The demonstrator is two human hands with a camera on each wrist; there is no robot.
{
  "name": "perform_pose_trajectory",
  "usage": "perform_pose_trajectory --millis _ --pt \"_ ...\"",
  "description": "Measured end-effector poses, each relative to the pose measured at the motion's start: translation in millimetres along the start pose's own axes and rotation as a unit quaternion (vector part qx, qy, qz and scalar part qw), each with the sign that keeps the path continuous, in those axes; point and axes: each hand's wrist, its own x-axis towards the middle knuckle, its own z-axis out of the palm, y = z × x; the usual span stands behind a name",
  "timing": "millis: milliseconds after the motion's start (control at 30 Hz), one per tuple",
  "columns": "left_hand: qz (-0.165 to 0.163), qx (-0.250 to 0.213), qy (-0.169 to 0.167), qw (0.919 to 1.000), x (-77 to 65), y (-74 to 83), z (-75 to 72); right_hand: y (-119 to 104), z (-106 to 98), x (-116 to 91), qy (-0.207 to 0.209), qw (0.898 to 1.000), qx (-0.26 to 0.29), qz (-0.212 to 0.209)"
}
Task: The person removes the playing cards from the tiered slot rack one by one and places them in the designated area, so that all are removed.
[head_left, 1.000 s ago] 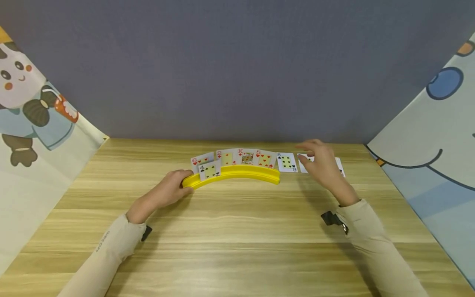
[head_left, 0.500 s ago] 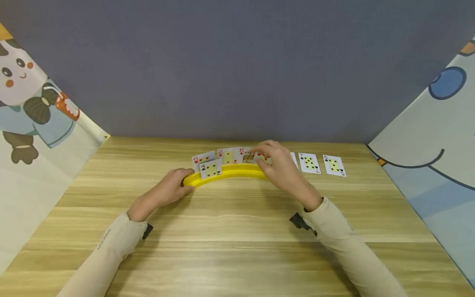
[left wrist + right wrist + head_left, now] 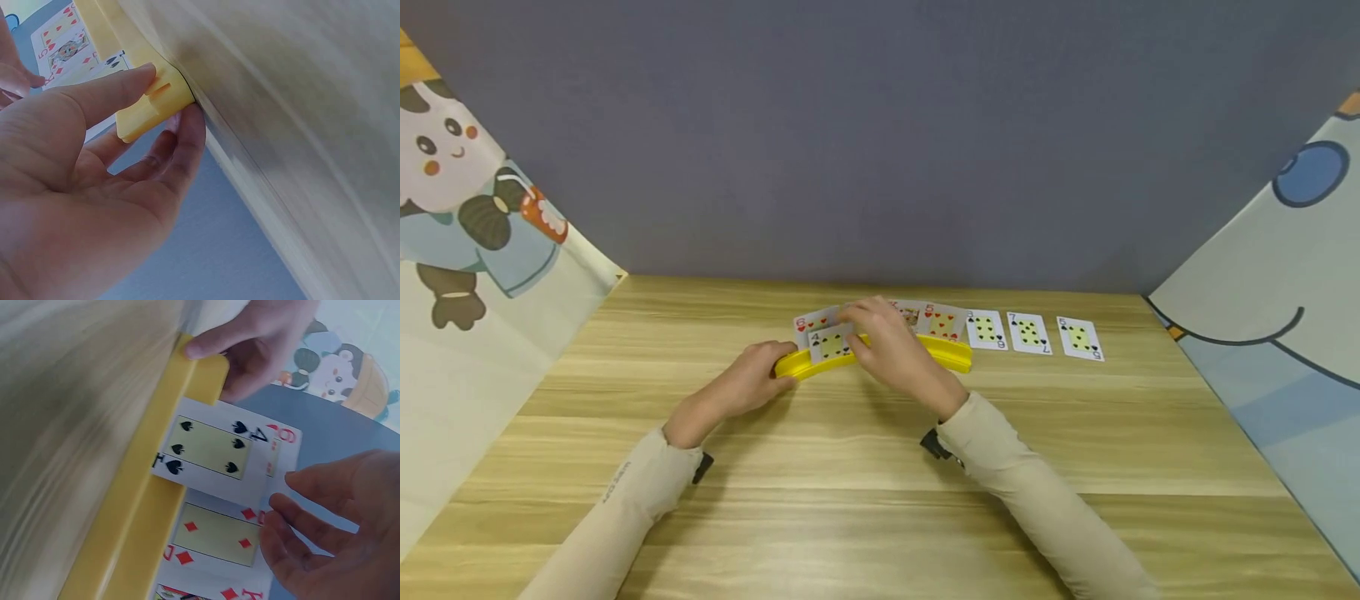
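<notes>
My left hand (image 3: 741, 379) grips the left end of a curved yellow card holder (image 3: 951, 354), thumb in front and fingers behind. A four of spades (image 3: 827, 344) stands in its front slot, overlapping a six of hearts (image 3: 808, 323) behind. Along the back slot stand a two of diamonds (image 3: 215, 534), a king of diamonds (image 3: 911, 317) and a five of hearts (image 3: 942, 322). My right hand (image 3: 891, 346) hovers over the holder, just right of the four. In the right wrist view its loosely bent fingers are beside the cards' upper edges, with nothing held between them.
Three black-suited cards lie face up in a row right of the holder: one by its end (image 3: 987, 330), a seven of spades (image 3: 1030, 333) and another spade card (image 3: 1081, 339). A grey panel (image 3: 880, 167) rises behind the wooden table (image 3: 850, 517).
My right hand has moved left from above the loose cards, past the five and king, to near the four of spades. My left hand has kept its grip on the holder.
</notes>
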Motion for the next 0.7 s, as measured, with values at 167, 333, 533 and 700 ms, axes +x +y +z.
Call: perform_pose_trajectory --millis 167,333,533,700 --pt "0.002 -0.003 0.001 1.0 -0.6 0.0 -0.2 -1.2 9.5 1.5 -0.003 0.999 -0.031 -0.015" --pt "0.008 0.006 0.006 0.9999 0.1 0.5 -0.1 2.9 18.4 0.5 -0.007 1.0 -0.024 -0.012" --pt "0.008 0.005 0.005 0.9999 -0.1 -1.4 0.7 9.5 26.0 -1.4 -0.006 1.0 0.004 -0.014" --pt "0.013 0.006 0.009 0.9999 0.6 -1.8 1.0 9.3 19.2 -3.0 0.034 0.999 0.019 -0.036"
